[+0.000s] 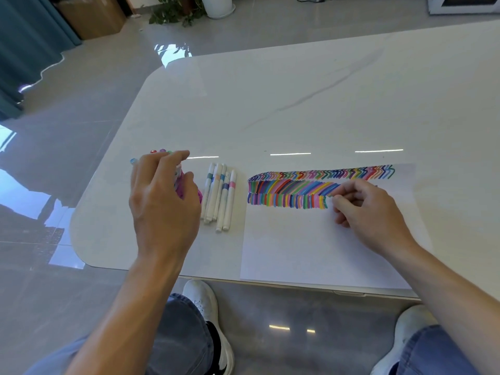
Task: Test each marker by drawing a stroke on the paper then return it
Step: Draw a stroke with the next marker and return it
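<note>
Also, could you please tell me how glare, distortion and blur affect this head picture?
Head view: three lamp-strip reflections glare on the glossy table, clear of the paper; head view: wide-angle bowing curves the table edges; head view: the strokes read sharp, and the left hand gripping a marker bundle and the right hand show little blur.

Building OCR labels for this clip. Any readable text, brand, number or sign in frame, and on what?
No text can be read in this view.
loose markers: coloured bands on white barrels; any print is too small to read.
marker bundle gripped in the left hand: mostly hidden, nothing legible.
paper: coloured strokes only, no words.
cardboard box: no print visible.
</note>
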